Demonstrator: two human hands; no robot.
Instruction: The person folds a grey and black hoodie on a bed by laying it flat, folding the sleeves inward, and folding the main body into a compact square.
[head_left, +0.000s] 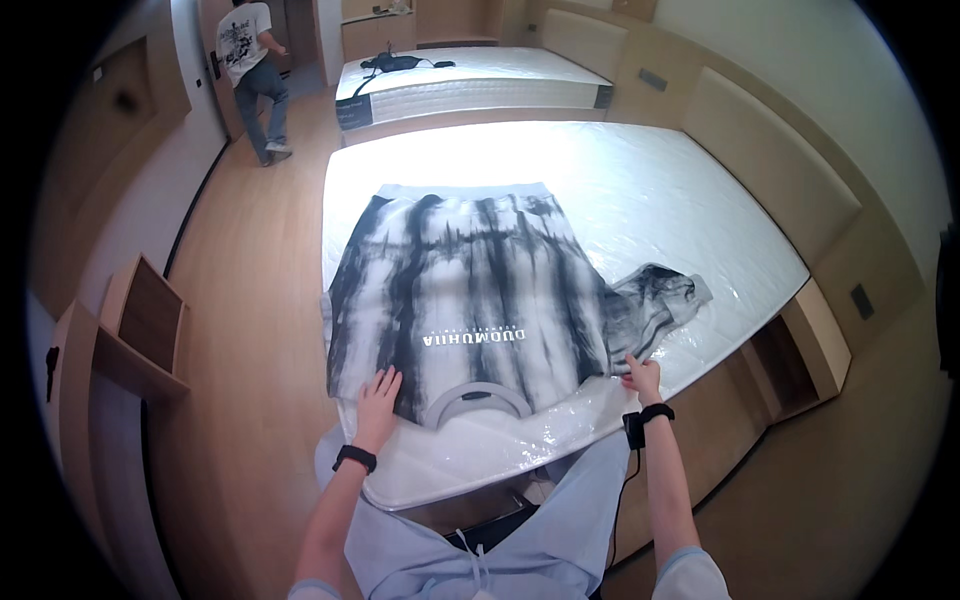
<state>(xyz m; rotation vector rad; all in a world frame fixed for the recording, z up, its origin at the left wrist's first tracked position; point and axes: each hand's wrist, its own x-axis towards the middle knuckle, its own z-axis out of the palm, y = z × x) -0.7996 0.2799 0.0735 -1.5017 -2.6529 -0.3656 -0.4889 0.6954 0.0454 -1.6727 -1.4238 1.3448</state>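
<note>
A black-and-white tie-dye sweatshirt (461, 285) lies spread on a plastic-wrapped mattress (720, 217), its grey collar (480, 397) towards me and its hem at the far end. White printed lettering runs across it near the collar, upside down from here. My left hand (379, 405) rests flat on the shoulder left of the collar, fingers slightly apart. At the other side, my right hand (643, 377) pinches the edge of the rumpled sleeve (649, 307) near the shoulder. That sleeve reaches out to the right with its cuff on the mattress. Most of the left sleeve is hidden.
Beyond stands a second wrapped mattress (487, 96) with a black strapped item (397, 64) on it. A person (255, 82) is at the far left near a doorway. Wooden shelving (150, 330) stands left of the wooden floor (240, 300); a bedside cubby (802, 360) is at right.
</note>
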